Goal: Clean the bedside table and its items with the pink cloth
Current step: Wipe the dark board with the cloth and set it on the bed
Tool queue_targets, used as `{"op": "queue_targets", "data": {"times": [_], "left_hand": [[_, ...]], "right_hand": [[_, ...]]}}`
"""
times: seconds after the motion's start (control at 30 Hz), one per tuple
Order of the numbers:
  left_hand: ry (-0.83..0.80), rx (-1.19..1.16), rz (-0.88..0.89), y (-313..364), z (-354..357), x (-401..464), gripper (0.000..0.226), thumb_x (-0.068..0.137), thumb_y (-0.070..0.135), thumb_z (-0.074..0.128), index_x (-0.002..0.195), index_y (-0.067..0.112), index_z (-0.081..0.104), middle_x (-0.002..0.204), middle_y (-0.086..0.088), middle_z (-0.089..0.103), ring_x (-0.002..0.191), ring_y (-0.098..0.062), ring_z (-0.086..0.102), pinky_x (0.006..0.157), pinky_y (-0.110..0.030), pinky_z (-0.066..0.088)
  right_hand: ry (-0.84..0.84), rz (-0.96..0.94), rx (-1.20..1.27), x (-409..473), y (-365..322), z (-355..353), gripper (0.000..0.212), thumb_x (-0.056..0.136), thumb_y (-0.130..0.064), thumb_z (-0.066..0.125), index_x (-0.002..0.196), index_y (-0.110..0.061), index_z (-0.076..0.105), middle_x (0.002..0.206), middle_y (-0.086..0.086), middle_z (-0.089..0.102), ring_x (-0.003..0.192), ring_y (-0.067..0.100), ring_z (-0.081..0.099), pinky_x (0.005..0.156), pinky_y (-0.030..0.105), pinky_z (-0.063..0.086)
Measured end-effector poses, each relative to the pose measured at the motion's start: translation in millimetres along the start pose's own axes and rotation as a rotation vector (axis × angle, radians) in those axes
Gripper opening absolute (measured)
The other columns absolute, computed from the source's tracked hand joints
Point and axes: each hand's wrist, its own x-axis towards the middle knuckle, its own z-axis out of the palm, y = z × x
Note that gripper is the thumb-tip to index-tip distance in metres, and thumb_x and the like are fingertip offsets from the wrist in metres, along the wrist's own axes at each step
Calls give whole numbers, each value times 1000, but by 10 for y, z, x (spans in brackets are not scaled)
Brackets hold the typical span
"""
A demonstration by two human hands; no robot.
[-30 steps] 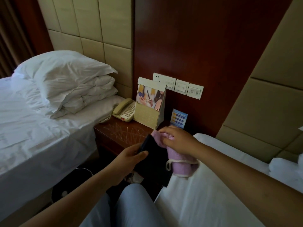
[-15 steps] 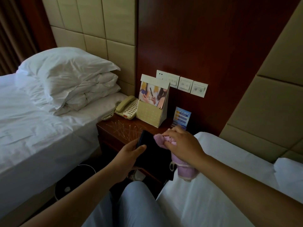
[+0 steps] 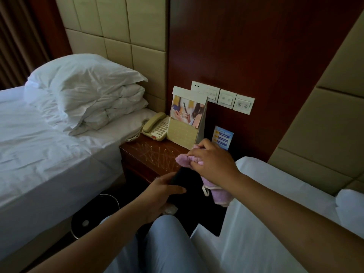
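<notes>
- Since the frame a second ago, our right hand (image 3: 211, 162) has carried the pink cloth (image 3: 189, 160) up the dark flat item (image 3: 189, 186): it was pressed near the item's middle, and now it sits at the item's top edge, closer to the calendar stand (image 3: 186, 125).
- Our left hand (image 3: 163, 191) has kept its grip on the dark flat item, thumb lying across its near face and fingers wrapped behind; the item is tilted and held just off the front edge of the worktop (image 3: 149, 154).
- Our right hand is bunched around the pink cloth, fingers curled into the fold. A loose tail of cloth with a white loop hangs below that hand, beside the dark item.
- The worktop surface to the left of the right hand shows pale scratch-like streaks on the dark wood.
- Beyond the right hand, the calendar stand is upright at the back of the worktop; the telephone (image 3: 155, 126) lies just to its left, with its coiled cord trailing over the left edge towards the left bed (image 3: 49, 144).
- A small blue card (image 3: 222, 137) leans against the wall panel just past the right hand's knuckles.
- Open room is narrow: the worktop is hemmed in by the left bed on one side and the right bed (image 3: 275, 194) under our right forearm.
- Below the left hand, a round waste bin (image 3: 94, 215) stands on the floor beside our knee (image 3: 167, 243).
</notes>
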Motion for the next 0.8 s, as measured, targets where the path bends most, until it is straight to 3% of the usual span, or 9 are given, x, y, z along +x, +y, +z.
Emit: {"op": "queue_targets", "data": {"times": [0.1,0.2,0.33,0.5,0.63,0.8], "left_hand": [[158,-14,52,7,-64,28,36,87,-2,71,121,6,65,118,-24,71,103,-36,73,96,-51,57],[237,30,138,54,-34,47,28,87,1,74,114,9,71,109,-18,76,98,-33,75,95,-50,58],[175,33,129,130,-8,51,30,91,-1,68,119,8,71,111,-16,76,103,-32,74,97,-46,57],[71,-21,43,118,-120,9,34,92,-8,59,123,3,68,116,-22,73,108,-36,71,95,-43,57],[189,15,165,65,-128,15,30,89,-2,70,117,5,73,110,-20,76,104,-36,73,101,-52,54],[254,-54,253,81,-62,-12,27,88,2,72,115,3,72,108,-18,77,103,-34,74,103,-51,53]], "right_hand": [[14,-37,-6,-94,-43,8,24,94,-41,63,115,-37,72,111,-2,52,102,25,56,71,38,53],[108,-101,29,-75,-180,-25,23,90,-38,68,112,-34,73,113,0,56,100,24,58,67,36,54],[103,-200,-19,-14,-246,-10,24,90,-37,67,113,-34,71,119,1,54,106,23,57,69,35,55],[81,-34,5,13,-84,3,26,90,-38,66,115,-37,72,115,-2,53,105,25,58,67,35,52],[115,-86,19,-38,-226,-26,24,90,-38,68,114,-36,71,118,-1,53,106,23,56,72,33,51],[74,-209,-15,-22,-390,-77,26,92,-38,64,118,-37,68,124,-1,51,108,20,55,72,34,55]]}}
